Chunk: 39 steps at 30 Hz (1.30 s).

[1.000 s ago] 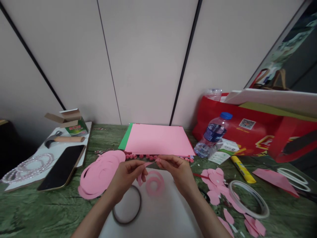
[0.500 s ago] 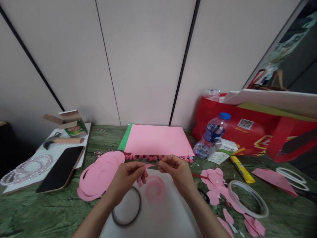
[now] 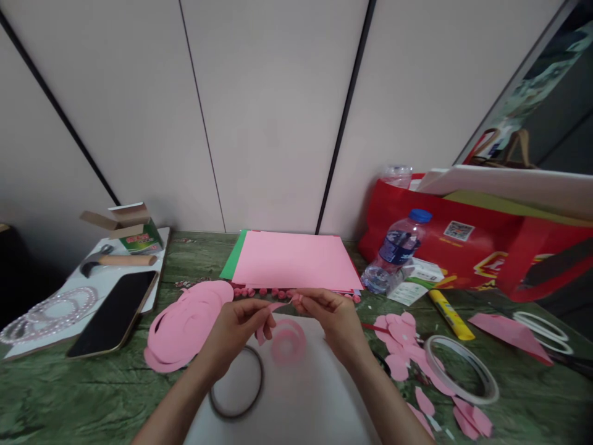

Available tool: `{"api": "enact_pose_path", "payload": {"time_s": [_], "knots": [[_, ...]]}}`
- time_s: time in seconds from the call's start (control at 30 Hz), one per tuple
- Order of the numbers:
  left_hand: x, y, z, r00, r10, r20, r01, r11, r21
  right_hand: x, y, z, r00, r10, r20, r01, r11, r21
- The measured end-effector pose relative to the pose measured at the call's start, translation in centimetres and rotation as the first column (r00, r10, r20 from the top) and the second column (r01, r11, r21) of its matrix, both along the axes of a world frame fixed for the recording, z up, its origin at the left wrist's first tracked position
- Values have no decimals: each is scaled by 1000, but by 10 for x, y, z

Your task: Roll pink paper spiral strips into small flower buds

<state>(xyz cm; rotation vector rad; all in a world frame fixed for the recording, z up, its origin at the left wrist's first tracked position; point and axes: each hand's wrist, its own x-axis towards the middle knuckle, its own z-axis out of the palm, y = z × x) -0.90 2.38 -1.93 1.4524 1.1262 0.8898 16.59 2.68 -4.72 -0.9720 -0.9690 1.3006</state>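
Note:
My left hand (image 3: 236, 330) and my right hand (image 3: 330, 320) are raised over a white sheet (image 3: 301, 395) at the table's near edge. Both pinch the outer end of a pink paper spiral strip (image 3: 278, 306), which hangs down between them into a coil (image 3: 288, 341). The fingers of each hand are closed on the strip. A dark tape ring (image 3: 236, 383) lies on the white sheet just below my left hand. A pile of pink paper circles (image 3: 185, 324) lies to the left of that hand.
A stack of pink and green paper (image 3: 294, 261) lies at the back, small pink pompoms (image 3: 259, 292) before it. Left: phone (image 3: 113, 312), bead strings (image 3: 50, 312), hammer (image 3: 115, 261), small box (image 3: 134, 232). Right: water bottle (image 3: 393, 250), red bag (image 3: 482, 244), glue stick (image 3: 450, 314), tape ring (image 3: 461, 368), pink petals (image 3: 403, 346).
The hands stay nearly in place; the fingers shift slightly along the strip and the hanging coil sways a little.

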Motion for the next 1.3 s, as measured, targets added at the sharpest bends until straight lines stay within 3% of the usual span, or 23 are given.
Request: {"api": "enact_pose_path", "payload": {"time_s": [0.43,0.63,0.97,1.3], "knots": [[1,-2,4,999,-40,4,40,999,-23,-2,-1,6,1000,-21,13,21,1000,1],[1,-1,2,999,-30,11,30,999,-26,1,-1,6,995,-86,40,87,996,-21],[0,-2,4,1000,-4,19,4,1000,-16,2,3,-5,999,-35,21,35,999,2],[0,-2,3,998,-9,61,10,1000,-27,-1,-1,3,995,-63,75,62,998,9]]}}
